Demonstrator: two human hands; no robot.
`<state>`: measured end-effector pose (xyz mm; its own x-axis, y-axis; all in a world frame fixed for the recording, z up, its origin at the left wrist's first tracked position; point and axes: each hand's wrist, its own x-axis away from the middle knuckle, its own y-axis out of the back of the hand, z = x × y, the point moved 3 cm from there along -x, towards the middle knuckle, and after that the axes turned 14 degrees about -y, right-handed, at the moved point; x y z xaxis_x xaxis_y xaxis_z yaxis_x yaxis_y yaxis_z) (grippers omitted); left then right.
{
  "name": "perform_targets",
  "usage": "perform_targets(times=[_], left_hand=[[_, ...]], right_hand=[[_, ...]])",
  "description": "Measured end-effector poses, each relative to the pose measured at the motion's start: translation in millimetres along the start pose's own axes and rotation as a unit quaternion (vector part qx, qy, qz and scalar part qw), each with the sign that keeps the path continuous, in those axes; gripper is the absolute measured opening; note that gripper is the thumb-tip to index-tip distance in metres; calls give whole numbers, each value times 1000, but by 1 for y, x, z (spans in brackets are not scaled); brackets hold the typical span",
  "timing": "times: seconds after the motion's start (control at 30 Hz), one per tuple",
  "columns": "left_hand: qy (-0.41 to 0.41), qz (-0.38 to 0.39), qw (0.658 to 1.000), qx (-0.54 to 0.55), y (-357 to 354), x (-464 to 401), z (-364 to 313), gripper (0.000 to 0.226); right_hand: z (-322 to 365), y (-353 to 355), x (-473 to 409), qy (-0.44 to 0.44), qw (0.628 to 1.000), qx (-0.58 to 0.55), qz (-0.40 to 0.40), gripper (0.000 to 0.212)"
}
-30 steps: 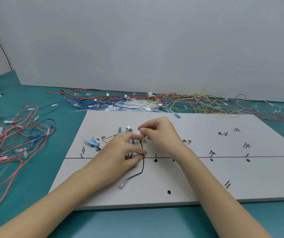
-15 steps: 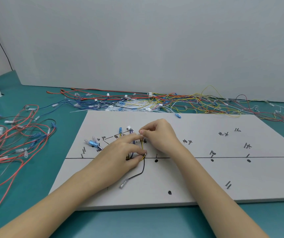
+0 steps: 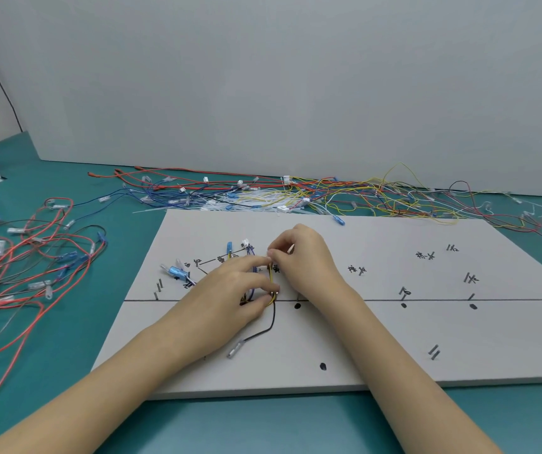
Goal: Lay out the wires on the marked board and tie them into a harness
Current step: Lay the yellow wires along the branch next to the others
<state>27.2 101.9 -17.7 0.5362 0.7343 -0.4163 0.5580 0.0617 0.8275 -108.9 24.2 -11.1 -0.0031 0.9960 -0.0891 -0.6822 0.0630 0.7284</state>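
Both hands are working over the left half of the marked board (image 3: 377,339), close together. The left hand (image 3: 230,299) is lying low on the board, thumb and fingertips pinching the small wire bundle (image 3: 271,283) near the long black line. The right hand (image 3: 302,253) is sitting just above it, fingers curled and pinching the bundle's upper end; a tie may be in that pinch, too small to tell.

Bundle's long axis is running away from the person, yellow and dark strands together. Its black tail (image 3: 264,329) is trailing toward the near edge and ending in a clear terminal (image 3: 234,349). The stretch to be bound is lying between the two pinches, so the right hand looks nearer for any cinching while the left anchors.

Against the frame a second back: the right hand is sitting slightly higher up the board, the left barely shifted, tail unmoved.

Loose wires (image 3: 27,273) are piled on the teal table at left and along the wall
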Motion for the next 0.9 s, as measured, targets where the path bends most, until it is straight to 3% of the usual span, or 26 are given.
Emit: perform_targets(times=[0.13, 0.23, 0.3, 0.43, 0.53, 0.7, 0.9], left_hand=[[-15, 6, 999, 45, 3, -3, 1, 20], [43, -54, 984, 165, 14, -3, 6, 23], [70, -96, 976, 183, 26, -1, 13, 25], [123, -114, 986, -25, 52, 8, 42, 20], [248, -51, 956, -149, 65, 19, 72, 32], [377, 42, 909, -172, 72, 34, 104, 44], [368, 42, 913, -171, 70, 33, 110, 42]], right_hand=[[4, -2, 9, 27, 997, 66, 0, 27], [2, -1, 14, 25, 996, 81, 6, 31], [0, -1, 16, 15, 998, 62, 8, 29], [-4, -1, 16, -8, 1000, -3, 8, 24], [-4, -1, 15, -11, 1000, -25, 4, 21], [-4, -1, 16, -10, 999, -36, -1, 21], [-4, 0, 16, -10, 999, -53, 1, 21]])
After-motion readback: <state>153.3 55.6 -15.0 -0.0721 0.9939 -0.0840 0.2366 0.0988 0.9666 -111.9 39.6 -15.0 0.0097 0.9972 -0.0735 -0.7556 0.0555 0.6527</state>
